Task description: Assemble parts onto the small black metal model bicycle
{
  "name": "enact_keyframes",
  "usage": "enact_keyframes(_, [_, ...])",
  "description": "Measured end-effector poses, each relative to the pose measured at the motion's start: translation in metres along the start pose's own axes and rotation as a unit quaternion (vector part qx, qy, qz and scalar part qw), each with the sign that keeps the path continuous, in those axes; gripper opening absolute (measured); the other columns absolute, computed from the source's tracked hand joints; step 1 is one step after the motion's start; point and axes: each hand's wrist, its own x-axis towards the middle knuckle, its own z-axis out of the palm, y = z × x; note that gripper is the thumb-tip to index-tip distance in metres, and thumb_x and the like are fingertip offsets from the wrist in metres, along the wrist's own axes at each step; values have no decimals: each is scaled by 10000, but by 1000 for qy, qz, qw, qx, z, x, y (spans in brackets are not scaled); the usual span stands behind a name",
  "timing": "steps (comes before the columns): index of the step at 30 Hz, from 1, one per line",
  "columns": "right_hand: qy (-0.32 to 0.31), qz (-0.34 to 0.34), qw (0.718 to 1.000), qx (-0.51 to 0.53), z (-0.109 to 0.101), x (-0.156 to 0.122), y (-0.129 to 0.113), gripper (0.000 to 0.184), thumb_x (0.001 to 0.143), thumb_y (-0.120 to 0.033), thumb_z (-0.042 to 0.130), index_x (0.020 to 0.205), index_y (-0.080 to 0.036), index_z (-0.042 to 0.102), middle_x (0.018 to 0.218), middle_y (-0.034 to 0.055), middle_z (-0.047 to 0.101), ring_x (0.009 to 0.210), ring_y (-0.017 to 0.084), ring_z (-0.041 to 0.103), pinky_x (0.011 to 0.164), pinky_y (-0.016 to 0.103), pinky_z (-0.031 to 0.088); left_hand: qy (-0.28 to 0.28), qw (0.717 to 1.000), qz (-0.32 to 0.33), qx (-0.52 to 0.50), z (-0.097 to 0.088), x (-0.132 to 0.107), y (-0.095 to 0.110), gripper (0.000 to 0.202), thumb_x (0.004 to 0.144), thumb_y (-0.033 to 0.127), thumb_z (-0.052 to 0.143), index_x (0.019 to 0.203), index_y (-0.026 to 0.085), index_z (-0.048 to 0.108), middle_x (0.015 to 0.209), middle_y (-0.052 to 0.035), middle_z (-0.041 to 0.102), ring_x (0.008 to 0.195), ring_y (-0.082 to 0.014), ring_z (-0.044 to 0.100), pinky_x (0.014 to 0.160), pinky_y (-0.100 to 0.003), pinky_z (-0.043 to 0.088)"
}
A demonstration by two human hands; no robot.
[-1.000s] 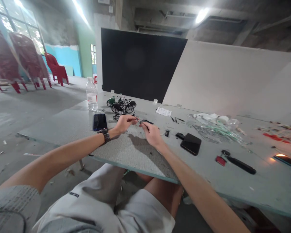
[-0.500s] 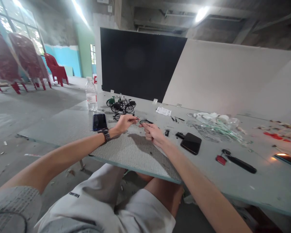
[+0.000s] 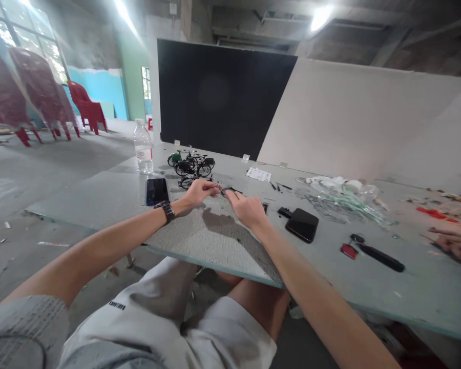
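My left hand (image 3: 198, 192), with a dark watch on the wrist, is pinched on a small dark model part just above the grey table (image 3: 223, 241). My right hand (image 3: 246, 209) meets it from the right, fingers curled on the thin black piece (image 3: 229, 190) between the two hands. Just behind my hands stand several small model bicycles (image 3: 191, 165), black and green. A dark phone (image 3: 156, 190) lies flat to the left of my left hand.
A clear water bottle (image 3: 143, 147) stands at the table's back left. A black case (image 3: 301, 224), a red-and-black tool (image 3: 372, 254), a paper sheet (image 3: 258, 174) and clear bags of parts (image 3: 341, 200) lie to the right. Another person's hand (image 3: 455, 245) shows at the far right. Red chairs (image 3: 42, 92) stand on the floor.
My right hand has risen slightly and closed in on the left hand. Another person's hand has come into view at the far right edge. The view has shifted a little.
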Motion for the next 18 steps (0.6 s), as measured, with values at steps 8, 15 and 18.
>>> enact_keyframes(8, [59,2,989,135,16,3,-3,460,1081,-376,255,1198,-160,645,876,121,741,684,231,643,591,303,300,-8,999,29,-20,-1,-5,1,349,888,464,689,845,124,754,905,-119,757,810,-189,687,747,-309,525])
enact_keyframes(15, [106,20,933,344,14,7,-6,380,1054,-372,348,1025,-185,677,893,95,740,742,219,651,690,292,390,18,999,36,9,-1,-7,13,324,875,445,690,804,135,749,922,-113,769,888,-223,710,739,-293,528])
enact_keyframes(18, [119,37,904,410,13,9,-8,390,1031,-404,393,938,-177,696,846,84,726,745,212,639,706,288,400,23,997,52,43,-2,-6,15,310,885,431,679,791,144,748,910,-99,770,906,-228,711,737,-284,517])
